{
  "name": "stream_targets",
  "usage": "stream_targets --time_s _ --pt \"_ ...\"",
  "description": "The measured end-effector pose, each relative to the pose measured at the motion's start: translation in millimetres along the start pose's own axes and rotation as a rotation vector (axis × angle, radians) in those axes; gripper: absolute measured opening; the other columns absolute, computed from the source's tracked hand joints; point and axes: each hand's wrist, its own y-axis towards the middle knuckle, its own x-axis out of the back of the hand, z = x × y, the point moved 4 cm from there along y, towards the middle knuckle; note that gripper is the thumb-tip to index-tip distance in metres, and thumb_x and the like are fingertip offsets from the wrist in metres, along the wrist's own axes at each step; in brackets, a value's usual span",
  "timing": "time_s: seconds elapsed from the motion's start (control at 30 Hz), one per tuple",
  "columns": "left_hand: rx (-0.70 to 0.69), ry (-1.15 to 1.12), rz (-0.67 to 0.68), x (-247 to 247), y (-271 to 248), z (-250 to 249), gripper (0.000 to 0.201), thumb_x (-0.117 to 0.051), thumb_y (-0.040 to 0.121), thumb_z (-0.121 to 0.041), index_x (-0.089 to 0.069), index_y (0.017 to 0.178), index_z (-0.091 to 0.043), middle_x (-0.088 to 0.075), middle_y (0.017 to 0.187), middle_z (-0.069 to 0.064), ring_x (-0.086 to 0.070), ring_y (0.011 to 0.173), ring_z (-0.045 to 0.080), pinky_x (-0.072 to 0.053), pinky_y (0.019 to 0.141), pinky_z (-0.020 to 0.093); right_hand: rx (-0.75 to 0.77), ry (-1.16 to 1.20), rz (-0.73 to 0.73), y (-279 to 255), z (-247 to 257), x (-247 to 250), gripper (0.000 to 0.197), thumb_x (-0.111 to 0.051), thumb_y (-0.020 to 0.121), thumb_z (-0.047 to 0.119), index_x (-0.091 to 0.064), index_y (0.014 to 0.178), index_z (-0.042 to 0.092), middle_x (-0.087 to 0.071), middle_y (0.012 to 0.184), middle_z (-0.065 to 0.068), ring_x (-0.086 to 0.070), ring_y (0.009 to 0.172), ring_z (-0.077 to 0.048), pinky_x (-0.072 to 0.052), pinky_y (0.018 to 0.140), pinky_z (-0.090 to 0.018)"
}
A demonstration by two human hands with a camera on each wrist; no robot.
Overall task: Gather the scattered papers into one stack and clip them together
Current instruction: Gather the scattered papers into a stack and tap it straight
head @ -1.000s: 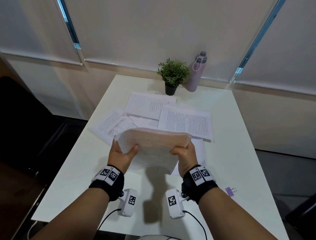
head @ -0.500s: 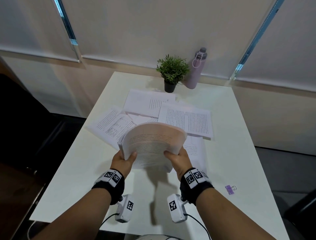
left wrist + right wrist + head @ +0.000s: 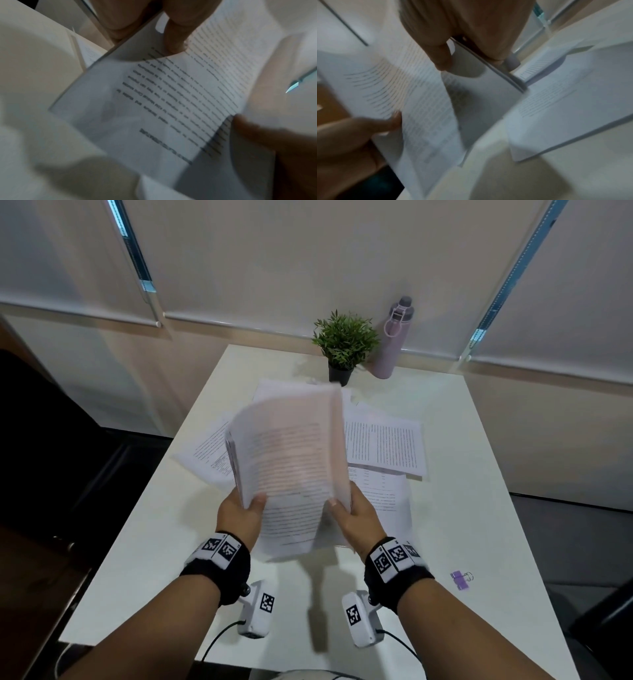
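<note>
1. Both hands are gripping the gathered stack of papers above the middle of the worktop; I am seeing my left hand at the stack's lower left edge and my right hand at its lower right edge.
2. On the left wrist view, the left thumb is pressing on the printed top sheet, with the other fingers going under the stack.
3. On the right wrist view, the right thumb is lying on the top sheet while the fingers are curling round the stack's edge.
4. I am holding the stack tilted up, its far end rising toward 12 o'clock; it is blurred.
5. Loose sheets are lying overlapped on the worktop beyond the stack, from 10 to 2 o'clock.
6. I am seeing a purple binder clip lying at 4 o'clock of my right hand, well apart from the stack.
7. At 12 o'clock, a potted plant and a lilac bottle are standing side by side.
</note>
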Motion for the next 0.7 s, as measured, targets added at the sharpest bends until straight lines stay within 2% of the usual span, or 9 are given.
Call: stream_targets --time_s 0.07,0.13,0.23,0.3,0.37,0.43,0.5,0.63,0.7 --pt "-0.022 -0.023 -0.005 3.4 3.7 -5.7 0.023 -0.056 0.09 -0.012 -0.057 0.113 -0.012 -0.06 0.102 0.004 -0.056 0.093 0.021 -0.042 0.085 0.027 0.014 -0.071 0.023 -3.9 3.8 1.0 0.021 -0.049 0.095 0.016 -0.048 0.109 0.031 -0.059 0.098 0.017 -0.053 0.092 0.007 -0.042 0.076 -0.01" --pt "-0.02 -0.045 0.029 4.7 6.5 -4.2 0.024 -0.058 0.089 -0.016 -0.056 0.113 -0.018 -0.062 0.106 0.001 -0.059 0.097 0.02 -0.046 0.089 0.031 0.006 -0.077 0.001 -4.2 2.8 3.6 0.016 -0.048 0.094 0.015 -0.051 0.106 0.026 -0.061 0.095 0.012 -0.058 0.088 -0.005 -0.045 0.074 -0.016" --pt "-0.007 -0.024 0.142 1.2 2.2 4.9 0.027 -0.058 0.088 -0.02 -0.054 0.114 -0.026 -0.064 0.112 -0.002 -0.06 0.101 0.019 -0.049 0.092 0.037 -0.039 -0.037 -0.028 -3.7 2.0 8.5 0.023 -0.051 0.092 0.018 -0.056 0.115 0.02 -0.066 0.107 -0.001 -0.061 0.097 -0.019 -0.051 0.091 -0.035" --pt "-0.011 0.007 0.162 0.5 -1.1 10.1 0.027 -0.057 0.088 -0.016 -0.053 0.111 -0.03 -0.063 0.109 -0.004 -0.06 0.1 0.018 -0.048 0.093 0.036 -0.057 -0.014 0.005 -4.0 2.2 9.5 0.029 -0.052 0.093 0.025 -0.053 0.121 0.022 -0.064 0.118 0.002 -0.059 0.107 -0.017 -0.047 0.099 -0.037" --pt "0.007 -0.024 0.163 0.8 -3.4 13.0 0.028 -0.057 0.088 -0.013 -0.053 0.109 -0.032 -0.064 0.106 -0.008 -0.061 0.099 0.013 -0.048 0.093 0.035 -0.072 0.013 0.031 -5.1 1.9 10.5 0.028 -0.048 0.094 0.036 -0.053 0.12 0.027 -0.061 0.119 0.008 -0.056 0.108 -0.01 -0.042 0.101 -0.034" --pt "0.028 -0.046 0.176 0.0 -6.2 14.1 0.029 -0.058 0.088 -0.012 -0.054 0.109 -0.032 -0.064 0.107 -0.008 -0.061 0.1 0.013 -0.048 0.093 0.036 -0.085 0.036 0.028 -5.6 3.7 11.8 0.016 -0.042 0.097 0.035 -0.054 0.107 0.032 -0.06 0.106 0.017 -0.054 0.099 -0.003 -0.039 0.097 -0.031" --pt "0.017 -0.02 0.176 -1.4 -9.0 13.6 0.031 -0.057 0.088 -0.012 -0.053 0.114 -0.028 -0.064 0.111 -0.004 -0.061 0.103 0.017 -0.048 0.095 0.036 -0.09 0.036 0.019 -6.4 4.6 10.6 0.015 -0.039 0.099 0.029 -0.053 0.103 0.033 -0.057 0.098 0.023 -0.053 0.095 0.001 -0.037 0.092 -0.028" --pt "-0.029 0.06 0.118 0.6 -7.1 4.9 0.032 -0.054 0.089 -0.009 -0.054 0.12 -0.018 -0.061 0.109 0.0 -0.058 0.101 0.021 -0.047 0.094 0.033 -0.076 0.011 0.022 -8.0 3.5 7.5 0.021 -0.041 0.097 0.032 -0.054 0.113 0.031 -0.063 0.116 0.008 -0.056 0.11 -0.012 -0.041 0.1 -0.032" --pt "-0.044 0.071 0.084 2.6 -4.5 -1.3 0.032 -0.053 0.089 -0.007 -0.054 0.12 -0.014 -0.06 0.107 0.002 -0.057 0.098 0.021 -0.046 0.092 0.031 -0.093 -0.004 0.026 -7.4 1.3 9.6 0.025 -0.043 0.096 0.03 -0.054 0.119 0.028 -0.061 0.12 0.004 -0.056 0.111 -0.016 -0.044 0.099 -0.035"
